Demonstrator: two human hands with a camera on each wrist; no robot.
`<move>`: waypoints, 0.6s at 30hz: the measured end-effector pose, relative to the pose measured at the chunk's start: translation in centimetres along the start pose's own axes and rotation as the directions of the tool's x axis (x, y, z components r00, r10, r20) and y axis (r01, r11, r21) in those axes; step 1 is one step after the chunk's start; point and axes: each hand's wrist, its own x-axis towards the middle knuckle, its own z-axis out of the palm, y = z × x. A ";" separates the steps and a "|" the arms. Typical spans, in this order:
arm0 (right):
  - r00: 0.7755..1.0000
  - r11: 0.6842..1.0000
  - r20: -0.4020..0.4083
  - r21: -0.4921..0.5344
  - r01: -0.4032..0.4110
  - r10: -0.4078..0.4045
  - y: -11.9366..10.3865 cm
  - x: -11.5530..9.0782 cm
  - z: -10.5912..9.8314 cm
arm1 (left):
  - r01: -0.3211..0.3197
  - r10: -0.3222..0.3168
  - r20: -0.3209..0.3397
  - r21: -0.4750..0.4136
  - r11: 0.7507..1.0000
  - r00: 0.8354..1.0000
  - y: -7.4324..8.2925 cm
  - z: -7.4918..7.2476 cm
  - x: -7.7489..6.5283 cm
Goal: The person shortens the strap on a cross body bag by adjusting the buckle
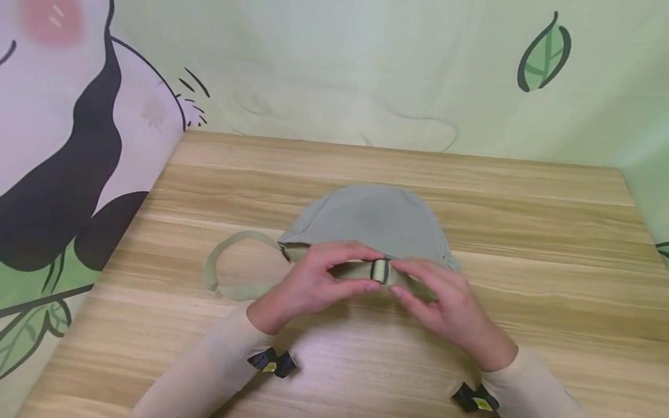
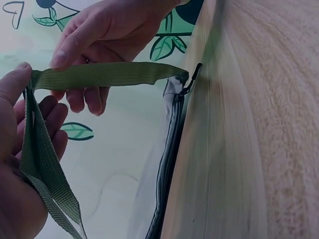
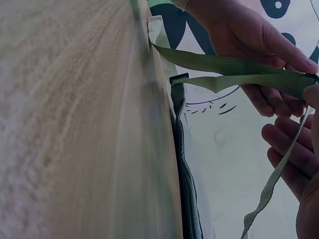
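A grey-green half-moon bag [image 1: 371, 217] lies on the table, its zipped edge towards me. Its olive webbing strap [image 1: 243, 292] loops out to the left and runs up into both hands. My left hand [image 1: 319, 281] pinches the strap between thumb and forefinger, just left of the dark-edged strap slider [image 1: 385, 271]. From the other side, my right hand [image 1: 449, 299] pinches the strap at the slider's right edge. The left wrist view shows the strap [image 2: 109, 74] stretching from the fingers to the bag's corner, beside a dark zipper pull [image 2: 196, 77]. The zip [image 3: 184, 174] looks closed.
The wood-grained table [image 1: 261, 191] extends around the bag. Behind it stands a pale green printed backdrop [image 1: 340, 75], with a panda-like drawing [image 1: 94, 133] on the left side. Dark wrist cameras [image 1: 274, 363] are strapped to both sleeves.
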 end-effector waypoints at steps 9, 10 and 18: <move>0.999 0.999 0.000 -0.010 -0.047 0.047 -0.4 -0.1 0.1 | -0.017 0.016 0.004 0.070 0.997 1.000 0.2 -0.1 0.1; 0.999 0.999 0.001 -0.012 -0.047 0.047 -0.5 -0.1 0.1 | -0.020 0.020 0.003 0.080 0.997 1.000 0.2 -0.1 0.1; 0.999 1.000 0.031 -0.003 -0.010 0.010 -0.4 -0.1 0.3 | -0.040 0.039 0.008 0.076 0.996 0.999 0.3 0.0 -0.1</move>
